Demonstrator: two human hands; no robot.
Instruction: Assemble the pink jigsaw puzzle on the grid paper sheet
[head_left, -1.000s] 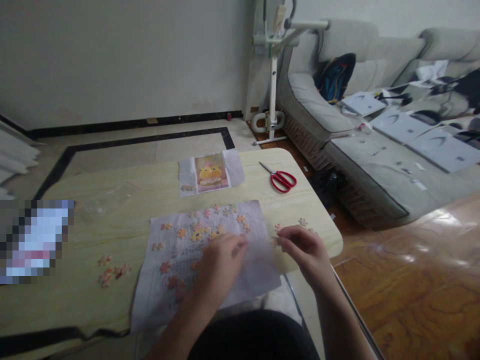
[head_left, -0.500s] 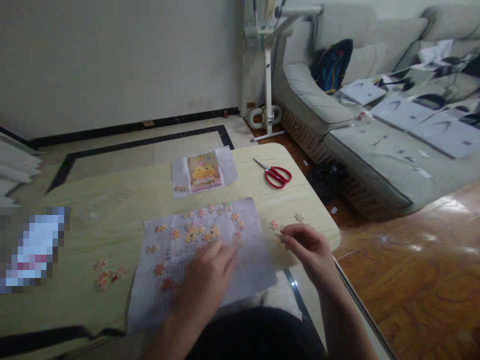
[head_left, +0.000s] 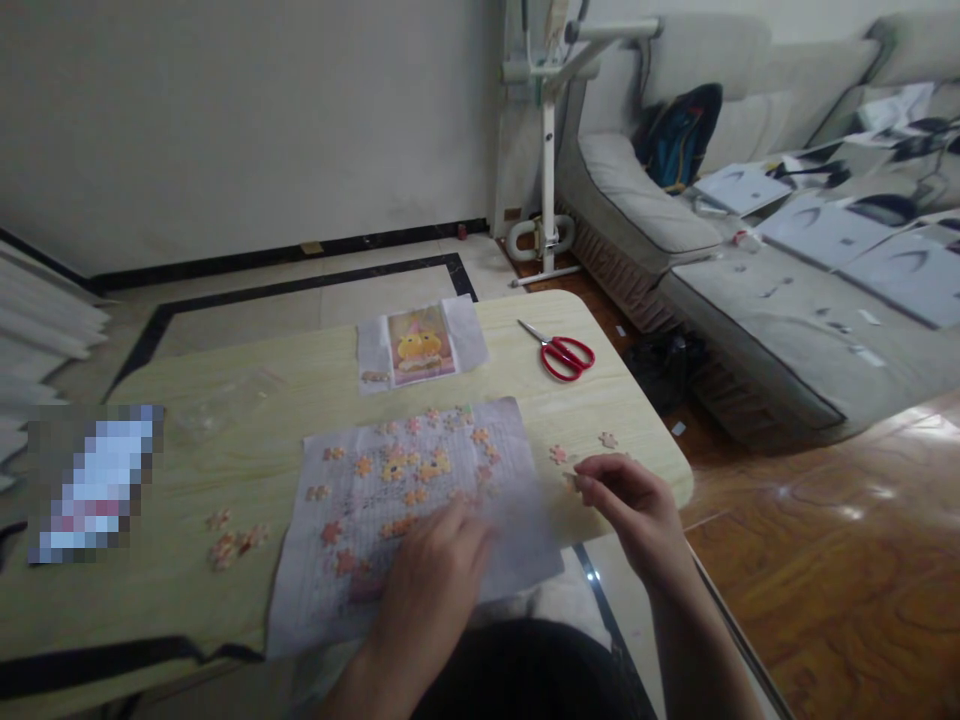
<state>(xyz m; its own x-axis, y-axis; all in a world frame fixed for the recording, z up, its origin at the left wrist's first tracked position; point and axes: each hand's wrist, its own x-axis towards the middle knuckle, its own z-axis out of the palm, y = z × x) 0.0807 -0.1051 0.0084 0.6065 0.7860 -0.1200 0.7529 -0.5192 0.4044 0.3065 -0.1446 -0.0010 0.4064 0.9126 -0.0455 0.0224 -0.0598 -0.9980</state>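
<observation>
Over the printed white sheet (head_left: 495, 560) is my left hand (head_left: 439, 560), back upward, its fingertips smeared by motion among puzzle pieces. Whether those fingers hold anything is hidden. To the right, above the table's edge, my right hand (head_left: 626, 495) pinches a small puzzle piece (head_left: 571, 481) between thumb and fingers. Several orange and pink pieces lie on the sheet, with a joined yellow cluster (head_left: 433, 465) near its middle. Beside my right hand, a pink piece (head_left: 557, 454) and a pale piece (head_left: 608, 439) rest on the wood.
Behind the sheet lies a picture printout (head_left: 421, 345) of a yellow character. Red-handled scissors (head_left: 568, 358) lie right of it. On the table's left are loose pieces (head_left: 225, 548), a clear plastic bag (head_left: 225, 405) and a blurred-out item (head_left: 97, 485). A grey sofa (head_left: 750, 330) stands beyond.
The view has shifted slightly, so the table appears a little farther right. My left hand has moved slightly toward the right and down on the sheet, uncovering orange pieces. My right hand keeps its pinch.
</observation>
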